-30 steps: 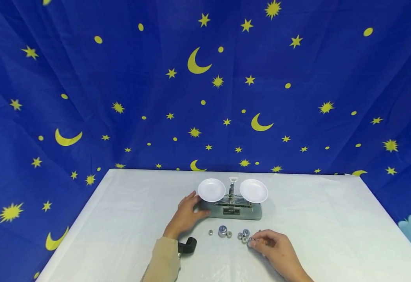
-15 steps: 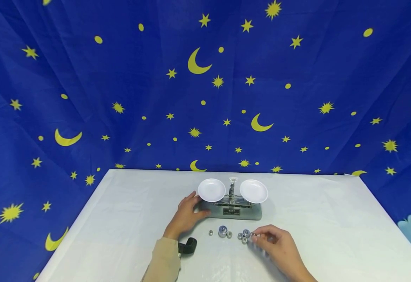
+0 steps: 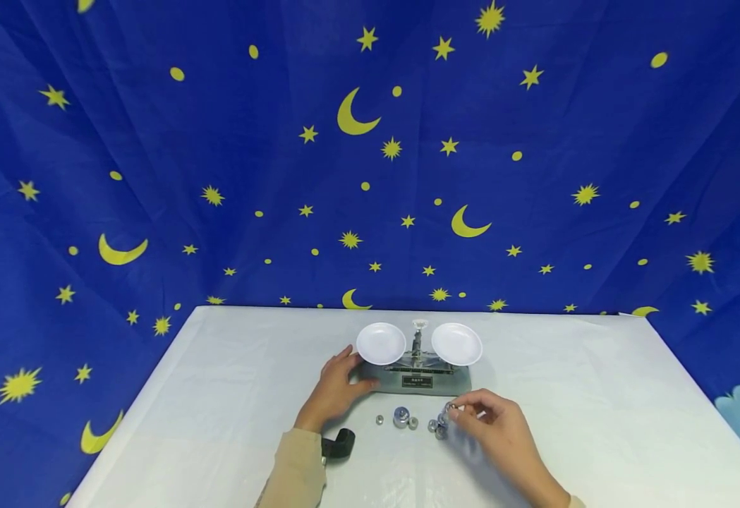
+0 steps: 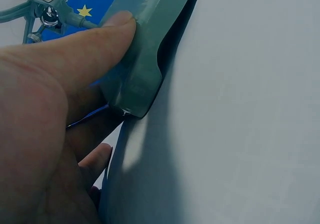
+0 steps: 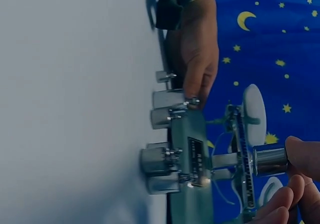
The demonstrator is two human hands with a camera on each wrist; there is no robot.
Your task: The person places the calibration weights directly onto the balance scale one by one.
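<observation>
A grey-green balance scale (image 3: pixel 452 383) stands on the table with two white pans, the left pan (image 3: pixel 381 343) and the right pan (image 3: pixel 456 344). My left hand (image 3: pixel 334 391) grips the left end of its base; the left wrist view has the thumb (image 4: pixel 117 31) on one face and fingers partly hidden behind. Between thumb and fingertips, my right hand (image 3: pixel 499 430) pinches a shiny cylindrical metal weight (image 5: pixel 270 159), raised off the table. Just left of and below that hand, a few more weights (image 3: pixel 441 433) cluster together. A larger weight (image 3: pixel 401 417) stands further left beside a smaller one (image 3: pixel 413 423).
One small weight (image 3: pixel 379 420) stands apart, nearest my left hand. A black strap-like band (image 3: pixel 339 444) is at the left wrist. The white-covered table (image 3: pixel 249 367) ends at a blue curtain (image 3: pixel 281 176) patterned with yellow moons and stars.
My right hand has moved away from me, towards the balance scale, lifting the weight from beside the cluster. My left hand stays on the base.
</observation>
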